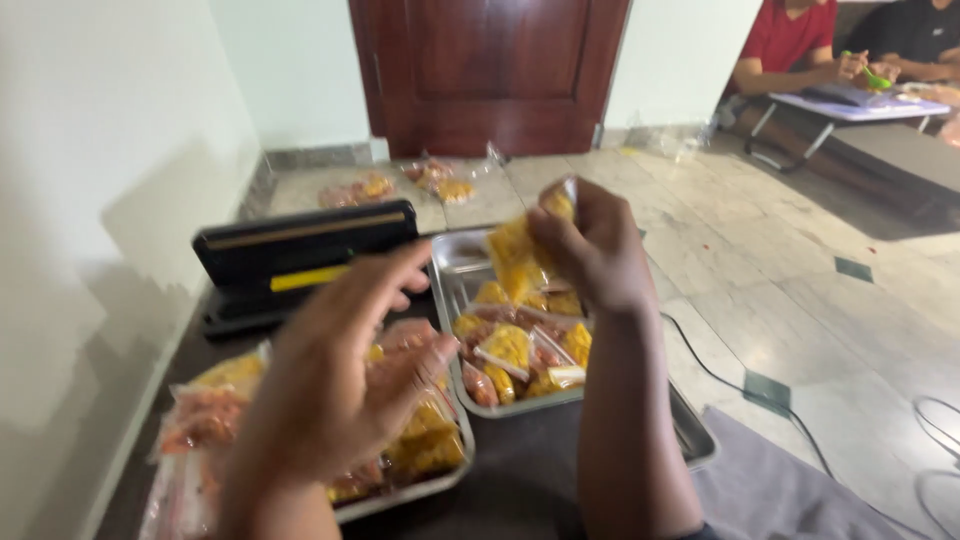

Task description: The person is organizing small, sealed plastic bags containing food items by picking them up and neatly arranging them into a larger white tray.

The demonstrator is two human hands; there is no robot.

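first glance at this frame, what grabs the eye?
The right hand at centre holds up a clear pouch of yellow snack above a steel tray of similar pouches. The left hand, blurred and open, hangs over a second full tray. A black sealing machine sits behind by the wall.

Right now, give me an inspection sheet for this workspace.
Surface: dark low table, mostly covered.
Job's things: yellow snack packet held up; steel tray of small packets; second tray heaped with packets; black sealer behind.
Clutter: packet piles on the floor by the door.
Hands: right hand pinches the packet; left hand open, fingers spread, holding nothing.
Cables: black cable across the floor.
Surroundings: marble floor, wooden door, other people at another table.
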